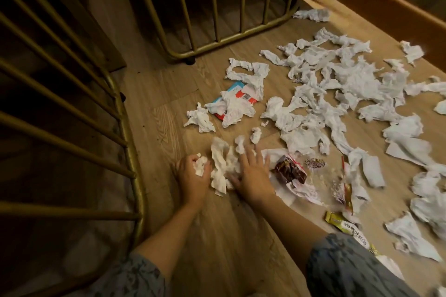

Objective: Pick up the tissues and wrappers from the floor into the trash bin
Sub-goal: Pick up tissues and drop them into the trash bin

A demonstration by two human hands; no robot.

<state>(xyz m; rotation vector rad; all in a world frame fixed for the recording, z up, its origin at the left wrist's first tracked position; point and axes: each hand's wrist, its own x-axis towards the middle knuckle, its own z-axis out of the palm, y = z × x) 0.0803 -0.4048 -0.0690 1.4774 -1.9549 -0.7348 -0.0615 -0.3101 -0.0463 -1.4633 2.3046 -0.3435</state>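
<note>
While left hand (193,173) clutches scraps, flat right hand (253,176) touches lengthwise tissue (219,166).

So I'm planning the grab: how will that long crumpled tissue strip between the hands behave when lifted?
The tissue strip looks thin and creased, so probably floppy and very light. Its ragged edges suggest it may tear if tugged. Being crumpled, it should bunch easily.

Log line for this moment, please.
phase: gathering | left hand: closed on tissue wad | right hand: flat on tissues | trash bin: unseen
</note>
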